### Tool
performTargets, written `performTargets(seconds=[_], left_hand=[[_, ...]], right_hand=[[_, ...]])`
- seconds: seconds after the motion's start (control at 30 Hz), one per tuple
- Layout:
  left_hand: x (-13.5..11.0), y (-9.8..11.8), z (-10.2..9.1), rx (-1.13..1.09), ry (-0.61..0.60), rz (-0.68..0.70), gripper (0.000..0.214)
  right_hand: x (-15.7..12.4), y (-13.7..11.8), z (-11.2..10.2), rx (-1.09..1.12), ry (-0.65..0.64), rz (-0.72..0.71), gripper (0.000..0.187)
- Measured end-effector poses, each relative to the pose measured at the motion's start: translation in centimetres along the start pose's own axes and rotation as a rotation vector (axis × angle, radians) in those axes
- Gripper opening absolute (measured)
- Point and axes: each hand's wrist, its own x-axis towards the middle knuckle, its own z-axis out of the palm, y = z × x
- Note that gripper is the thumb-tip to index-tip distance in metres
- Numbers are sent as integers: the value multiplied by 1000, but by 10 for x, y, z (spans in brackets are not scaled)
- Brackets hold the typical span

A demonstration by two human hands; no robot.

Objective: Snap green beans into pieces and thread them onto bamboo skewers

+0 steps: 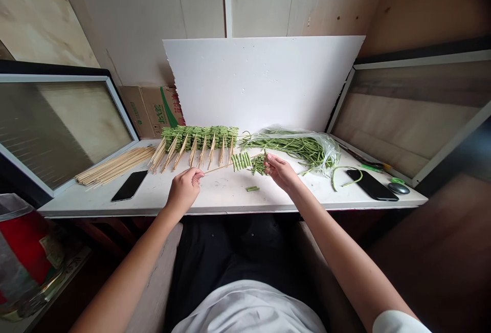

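Note:
My left hand (pixel 184 187) is closed around the bare end of a bamboo skewer (pixel 217 170), which points right. Several short green bean pieces (pixel 241 161) are threaded crosswise near its far end. The fingers of my right hand (pixel 282 171) are pinched on a small green bean piece (pixel 265 154), just right of the threaded ones. Under and beside those fingertips lies a small pile of cut bean pieces (pixel 258 165). A couple of loose pieces (pixel 252 189) rest closer to the table's front edge. Behind my left hand, loaded bean skewers (pixel 199 133) are stacked in a row, sticks facing me.
Bare skewers (pixel 115 165) and a phone (pixel 129 186) lie on the left of the white table (pixel 230 202). A plastic bag of long beans (pixel 295 143) sits at right, near another phone (pixel 372 185) and a mouse (pixel 399 187). A white board (pixel 264 82) stands behind.

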Motion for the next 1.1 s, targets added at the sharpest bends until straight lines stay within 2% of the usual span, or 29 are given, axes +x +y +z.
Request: performTargets(seconds=[0.1,0.23,0.43,0.7,0.87,1.1], left_hand=[[0,3,-1,-4,-18,-11,23],[0,5,-1,-7,-26,-7,24],[1,3,-1,13,-10,-8,23],[1,3,-1,15,-22,-14,23],[1,4,-1,10,-31,-16,23],[0,4,-3,9,-33,-14,22]], right_hand=[[-1,0,5,184,-6,29,31],[-3,0,11,271,-24,111,25],[-8,0,19,220,-80,115,28],[-10,-2,22,8,-56,60,36],[-10,-2,22,38,-41,75,35],[-12,-1,23,55,17,19,34]])
